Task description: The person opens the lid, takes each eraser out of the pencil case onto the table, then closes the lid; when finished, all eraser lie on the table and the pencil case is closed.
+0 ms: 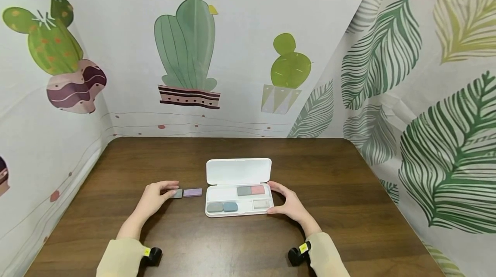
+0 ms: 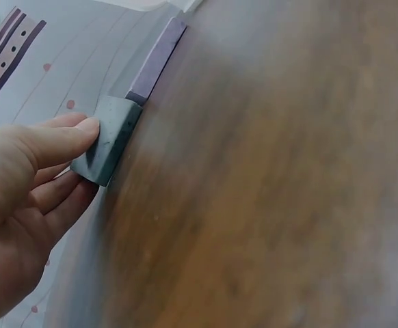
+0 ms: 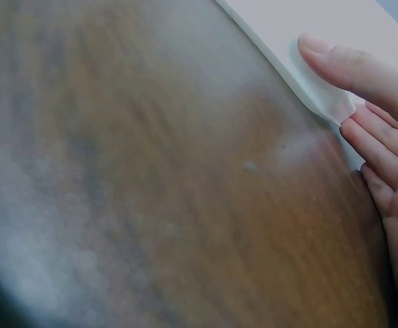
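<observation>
In the lower left of the head view, the grip of the left hand (image 1: 154, 197) pinches a grey-green rectangular block (image 1: 178, 194), in line with a flat purple rectangular block (image 1: 192, 192). At lower centre, the right hand (image 1: 289, 206) grasps the right end of an open white hinged case (image 1: 238, 172), probably to keep it steady on the brown wood-grain bench (image 1: 228, 247).
</observation>
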